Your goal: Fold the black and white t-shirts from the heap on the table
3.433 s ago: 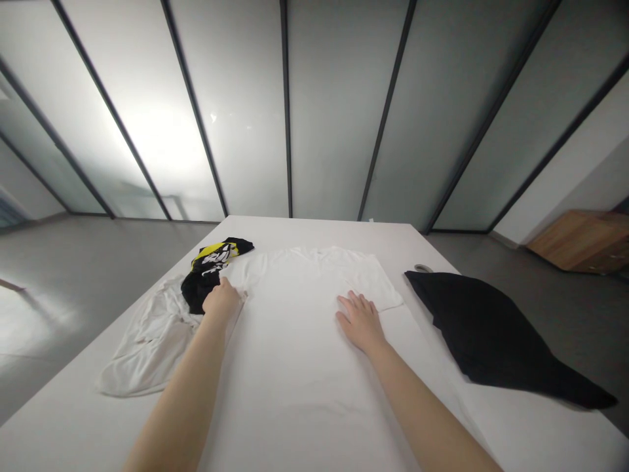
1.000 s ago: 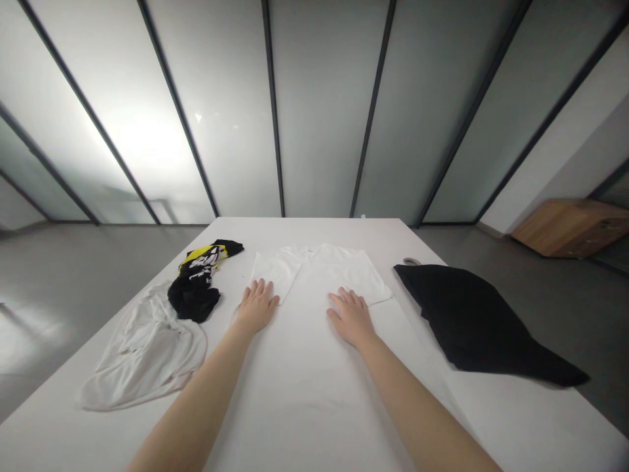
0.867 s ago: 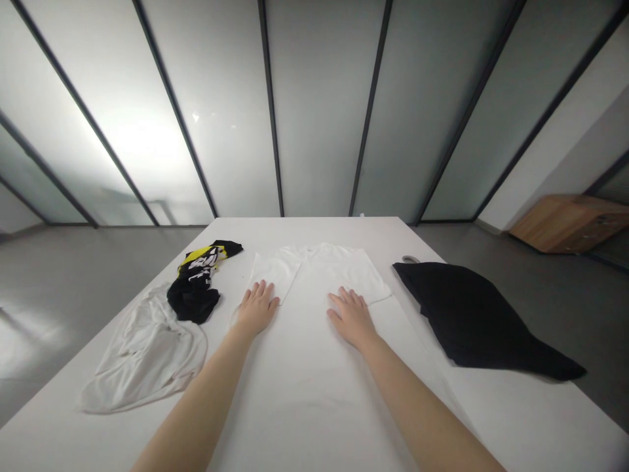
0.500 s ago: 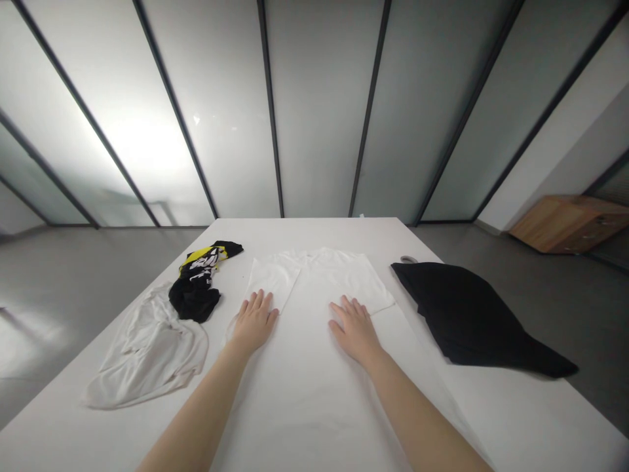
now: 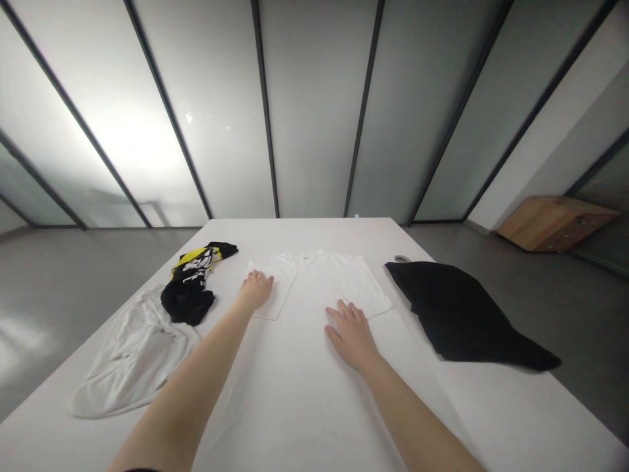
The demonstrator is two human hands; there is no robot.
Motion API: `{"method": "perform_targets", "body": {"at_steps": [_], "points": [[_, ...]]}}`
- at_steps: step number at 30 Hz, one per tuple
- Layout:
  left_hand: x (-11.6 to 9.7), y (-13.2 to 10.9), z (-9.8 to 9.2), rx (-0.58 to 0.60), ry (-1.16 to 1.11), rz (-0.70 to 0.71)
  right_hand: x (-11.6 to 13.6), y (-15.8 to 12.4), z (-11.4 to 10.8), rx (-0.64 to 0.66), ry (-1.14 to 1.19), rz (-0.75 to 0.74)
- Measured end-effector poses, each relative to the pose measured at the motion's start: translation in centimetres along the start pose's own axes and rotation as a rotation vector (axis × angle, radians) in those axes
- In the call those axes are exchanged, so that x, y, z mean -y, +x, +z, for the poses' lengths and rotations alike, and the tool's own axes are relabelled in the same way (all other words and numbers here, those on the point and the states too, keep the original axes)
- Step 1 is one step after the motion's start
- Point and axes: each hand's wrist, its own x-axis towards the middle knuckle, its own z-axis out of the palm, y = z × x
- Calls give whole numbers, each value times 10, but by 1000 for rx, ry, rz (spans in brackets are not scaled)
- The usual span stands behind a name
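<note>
Partition of frosted glass [image 5: 314,98], divided by dark bars, spanning the background. Before it, white tabletop [image 5: 304,232], narrowing toward the far edge. Over at far right, wooden cabinet [image 5: 540,223], contents hidden. Flat along the middle of the tabletop, white T-shirt [image 5: 304,360], collar end farthest off, lower part running out of view at the near edge. To its right, black cloth [image 5: 462,314], smooth, tapering toward the near end and reaching past the side edge. On the left, white garment [image 5: 132,360], crumpled, touching black-and-yellow garment [image 5: 191,288] bunched just beyond; white lettering across the latter, too creased to read. Bare forearms [image 5: 201,377] stretched forward, farther on the left. Left hand [image 5: 255,288] palm down on the T-shirt's left sleeve, fingers bent and close together; cannot tell whether pinching any cloth. Right hand [image 5: 354,335] palm down beside the right sleeve hem, fingers loosely spread, gripping nothing. Smallest, grey ring [image 5: 401,258] just beside the black cloth's far tip.
</note>
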Motion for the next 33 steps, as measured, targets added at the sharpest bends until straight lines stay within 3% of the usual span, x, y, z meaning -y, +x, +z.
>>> {"method": "perform_targets", "body": {"at_steps": [4,9,20,33], "points": [[-1,24,2,-3,32,-51,-1,0,1,-3,-1,0],[-2,34,7,-18,46,-91,-3,1,4,-10,0,-3],[-5,25,6,-104,23,-165,-1,1,1,14,20,18],[-5,31,4,-36,72,-210,0,-1,-2,5,14,5]]}}
